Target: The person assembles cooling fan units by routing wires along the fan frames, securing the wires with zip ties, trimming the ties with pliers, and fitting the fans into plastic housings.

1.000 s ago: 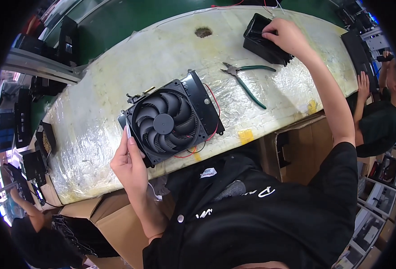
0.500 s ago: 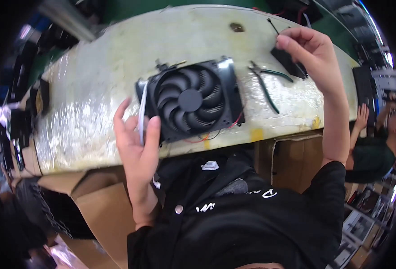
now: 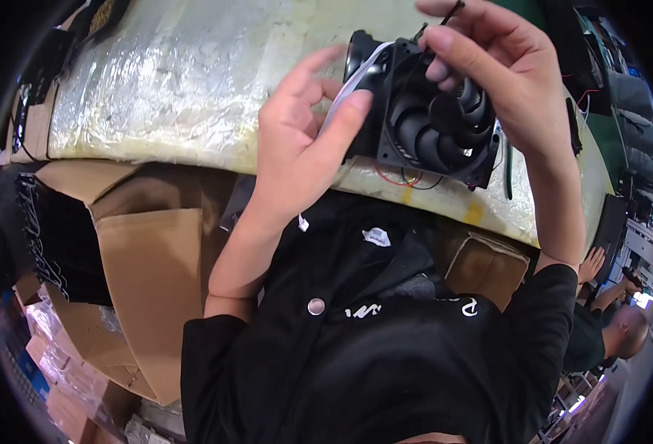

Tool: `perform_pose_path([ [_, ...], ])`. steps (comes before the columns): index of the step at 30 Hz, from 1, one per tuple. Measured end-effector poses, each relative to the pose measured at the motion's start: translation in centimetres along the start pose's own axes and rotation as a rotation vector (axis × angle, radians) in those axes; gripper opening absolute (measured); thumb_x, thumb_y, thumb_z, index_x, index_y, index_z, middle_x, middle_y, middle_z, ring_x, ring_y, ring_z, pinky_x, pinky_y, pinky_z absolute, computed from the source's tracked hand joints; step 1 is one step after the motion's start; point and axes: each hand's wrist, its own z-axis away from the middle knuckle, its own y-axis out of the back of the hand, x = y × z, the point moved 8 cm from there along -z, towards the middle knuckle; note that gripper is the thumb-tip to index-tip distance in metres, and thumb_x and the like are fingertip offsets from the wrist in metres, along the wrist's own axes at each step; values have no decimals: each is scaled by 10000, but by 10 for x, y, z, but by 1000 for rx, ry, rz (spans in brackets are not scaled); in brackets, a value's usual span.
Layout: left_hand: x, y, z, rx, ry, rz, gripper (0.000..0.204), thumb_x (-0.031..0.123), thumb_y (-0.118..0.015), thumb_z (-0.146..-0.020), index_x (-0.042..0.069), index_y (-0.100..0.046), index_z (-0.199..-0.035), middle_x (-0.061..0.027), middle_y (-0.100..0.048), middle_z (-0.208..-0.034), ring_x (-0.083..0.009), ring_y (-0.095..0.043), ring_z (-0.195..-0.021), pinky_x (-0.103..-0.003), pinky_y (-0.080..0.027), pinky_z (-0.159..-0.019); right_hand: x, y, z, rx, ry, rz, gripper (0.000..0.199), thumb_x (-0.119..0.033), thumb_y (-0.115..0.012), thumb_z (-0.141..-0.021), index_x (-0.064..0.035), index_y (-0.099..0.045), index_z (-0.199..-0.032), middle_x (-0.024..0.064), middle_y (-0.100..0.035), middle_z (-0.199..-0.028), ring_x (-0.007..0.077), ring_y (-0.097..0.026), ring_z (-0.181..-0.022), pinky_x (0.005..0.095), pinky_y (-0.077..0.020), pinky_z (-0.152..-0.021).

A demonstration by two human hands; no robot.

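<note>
Black fan (image 3: 439, 122), between the hands (image 3: 297, 137) (image 3: 522, 85), on bench (image 3: 164, 89)

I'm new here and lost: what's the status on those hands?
Right hand pinching thin black strip. Left hand open around white cable. Black fan partly hidden behind right hand.

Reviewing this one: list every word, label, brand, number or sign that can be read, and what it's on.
Black clothing: white letters, broken up by folds; not copied out here.
White tag on the clothing: print too small to read.
I can make out no other text.
</note>
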Motion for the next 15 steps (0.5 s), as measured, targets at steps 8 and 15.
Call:
perform_pose_path([
  [8, -6, -5, -2, -131, 125, 326, 186, 79, -708, -889, -39, -706, -1033, -34, -644, -889, -62, -566, -825, -207, -445, -727, 4, -24, 1, -22, -220, -200, 140, 0, -672, -887, 63, -639, -1009, 93, -685, -825, 101, -663, -672, 212, -546, -607],
  [15, -4, -4, -4, -148, 65, 259, 140, 65, -695, -896, -45, -708, -981, -27, -646, -871, -47, -557, -810, -194, -440, -699, 6, -23, 0, -58, -175, -243, 137, -6, -667, -893, 70, -626, -999, 99, -684, -829, 108, -670, -692, 217, -553, -620],
])
